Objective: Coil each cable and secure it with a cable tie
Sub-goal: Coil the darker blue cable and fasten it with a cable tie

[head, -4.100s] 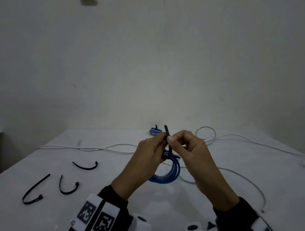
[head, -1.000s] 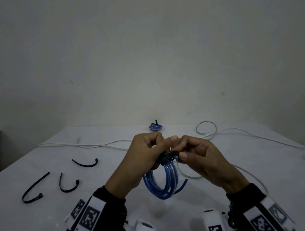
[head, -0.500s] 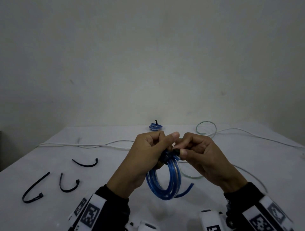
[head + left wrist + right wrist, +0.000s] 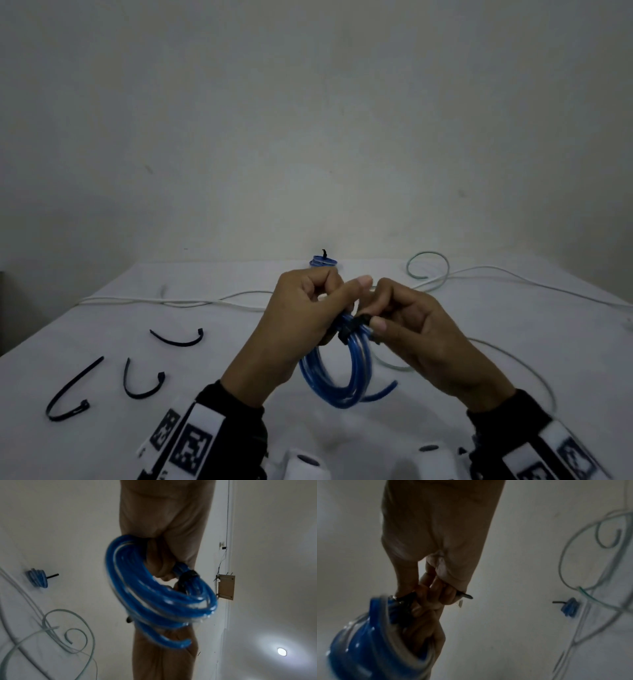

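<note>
Fingers of left hand curled round glossy blue cable coil, right hand pinching thin black tie.

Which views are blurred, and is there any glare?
Head view: dim and even, no glare, both hands sharp, the blue coil only slightly soft. Left wrist view: coil smeared by motion, a ceiling light flares at lower right with a halo, and straight edges bow from the wide lens. Right wrist view: darkest, coil and the loose pale cables streaked, black tie tail readable.
</note>
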